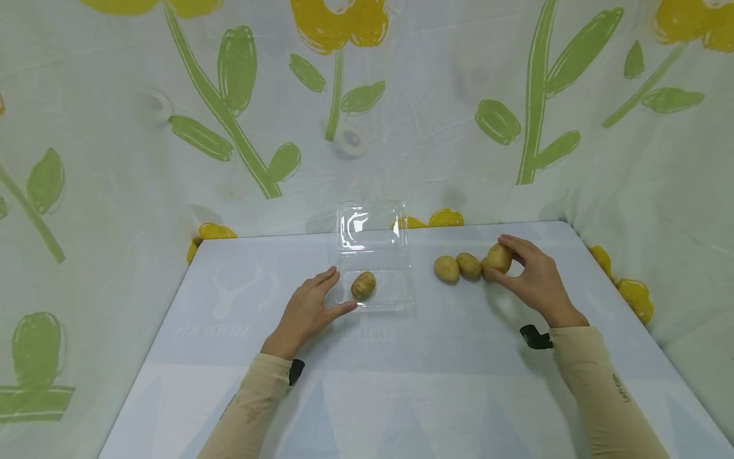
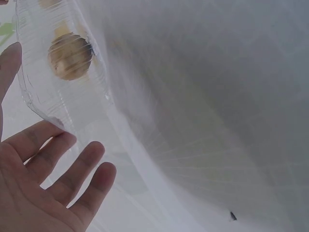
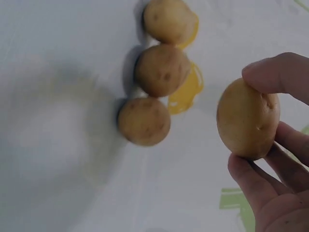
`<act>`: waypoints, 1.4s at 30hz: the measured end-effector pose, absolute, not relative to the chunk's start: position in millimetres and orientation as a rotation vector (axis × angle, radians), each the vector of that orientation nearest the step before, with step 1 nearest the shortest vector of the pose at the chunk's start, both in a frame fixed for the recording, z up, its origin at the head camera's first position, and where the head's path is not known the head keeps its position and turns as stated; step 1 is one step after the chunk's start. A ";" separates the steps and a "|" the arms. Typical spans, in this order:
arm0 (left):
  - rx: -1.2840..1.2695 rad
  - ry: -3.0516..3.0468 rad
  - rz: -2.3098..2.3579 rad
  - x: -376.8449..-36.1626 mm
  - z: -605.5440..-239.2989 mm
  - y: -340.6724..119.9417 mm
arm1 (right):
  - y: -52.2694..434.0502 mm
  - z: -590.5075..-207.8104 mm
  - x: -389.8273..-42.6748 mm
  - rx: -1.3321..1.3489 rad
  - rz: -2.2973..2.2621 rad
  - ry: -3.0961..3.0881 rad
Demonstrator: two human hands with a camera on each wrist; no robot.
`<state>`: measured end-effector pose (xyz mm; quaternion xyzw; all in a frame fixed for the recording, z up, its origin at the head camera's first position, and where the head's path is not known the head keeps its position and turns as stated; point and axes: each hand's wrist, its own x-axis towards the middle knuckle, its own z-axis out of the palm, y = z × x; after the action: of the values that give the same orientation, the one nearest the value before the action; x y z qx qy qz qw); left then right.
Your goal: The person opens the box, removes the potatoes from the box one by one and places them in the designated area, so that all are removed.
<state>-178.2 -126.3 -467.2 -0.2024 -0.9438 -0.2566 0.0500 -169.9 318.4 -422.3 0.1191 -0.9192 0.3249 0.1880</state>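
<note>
Thumb and fingers of my right hand (image 1: 539, 280) pinch a potato (image 3: 247, 121), raised over the table. Beneath and left of it, three potatoes stand in a row: one at the left end (image 1: 446, 269), one in the middle (image 1: 469, 266), and a third (image 3: 144, 121) partly hidden by the held one in the head view. My left hand (image 1: 309, 312), fingers spread, is at the left side of a clear plastic clamshell box (image 1: 395, 298); in the left wrist view its fingertips meet the rim. One potato (image 1: 364, 285) lies inside the box, whose lid (image 1: 373, 226) stands raised behind.
The white printed table (image 1: 401, 395) runs back to a curtain (image 1: 424, 140) with yellow flowers and green stems, which also hangs along both sides. The box sits near the table's back edge, left of the potato row.
</note>
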 end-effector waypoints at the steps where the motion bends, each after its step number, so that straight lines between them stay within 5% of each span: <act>1: -0.620 -2.873 -0.778 -178.4 -467.0 -126.2 | 321.1 -423.1 -170.1 0.326 0.908 -2.605; 42: -0.587 -2.912 -0.791 -176.9 -464.1 -124.5 | 366.5 -450.0 -197.9 0.393 0.797 -2.936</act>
<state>-176.9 -124.5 -464.1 -0.1910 -0.9467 -0.2571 0.0337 -197.9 366.5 -450.0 0.1282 -0.9565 0.2596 0.0371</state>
